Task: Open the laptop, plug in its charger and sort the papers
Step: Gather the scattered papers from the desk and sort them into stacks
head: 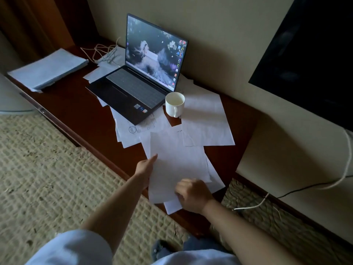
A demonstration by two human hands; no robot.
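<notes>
Dark reddish wood is the desk point(80, 109), which runs from the left edge of the frame down to the lower centre along a beige wall. In the upper centre we see the laptop point(139, 73), already open, with its screen lit and its keyboard turned to the lower left. It lies on some loose sheets. Just beside its lower right corner stands a white mug point(174, 104), and its handle points towards us.

White papers point(204, 121) are scattered from the laptop down to the centre of the frame, overlapping each other. One sheet under the laptop's front corner carries a round blue stamp. In the lower centre we hold the top sheet point(175, 165) with both hands. Our left hand point(146, 167) holds the left edge of this sheet; the thumb lies straight on top, and the other fingers are hidden under the paper. Our right hand point(193, 194) has its fingers curled and pinches the near edge of the same sheet.

At the upper left a neat stack of bluish paper point(47, 69) rests on the desk, well apart from the loose sheets. Behind the laptop's left side a thin white cable point(103, 52) lies in loops. At the upper right a dark television point(309, 54) hangs on the wall. A woven beige carpet point(47, 169) covers the floor.
</notes>
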